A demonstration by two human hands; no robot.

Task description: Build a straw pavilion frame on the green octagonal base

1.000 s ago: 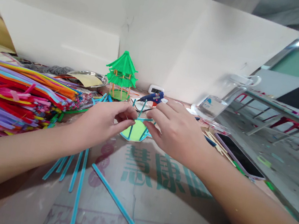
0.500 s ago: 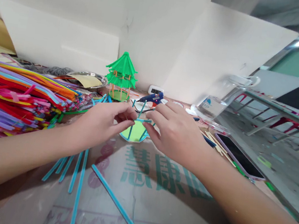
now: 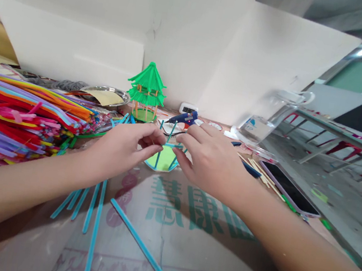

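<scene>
A small round pale-green base [image 3: 164, 158] with a blue rim stands at the middle of the table, and thin blue posts rise from it. Across the posts runs a short blue pipe cleaner [image 3: 171, 145]. My left hand [image 3: 131, 143] pinches its left end between thumb and fingers. At the other end, my right hand [image 3: 210, 156] is closed in a pinch too, its fingers hiding part of the posts. Nearer to me, a long blue pipe cleaner [image 3: 144, 246] lies slanted, and several more blue pipe cleaners [image 3: 91, 208] fan out below my left wrist.
Bundles of colourful pipe cleaners [image 3: 14, 120] fill the left side. Behind stand a green pagoda model [image 3: 147, 91], a metal bowl [image 3: 127, 98], a blue glue gun [image 3: 183, 118] and a water jug [image 3: 262, 121]. Wooden sticks [image 3: 264, 174] and a phone [image 3: 291, 189] lie at right.
</scene>
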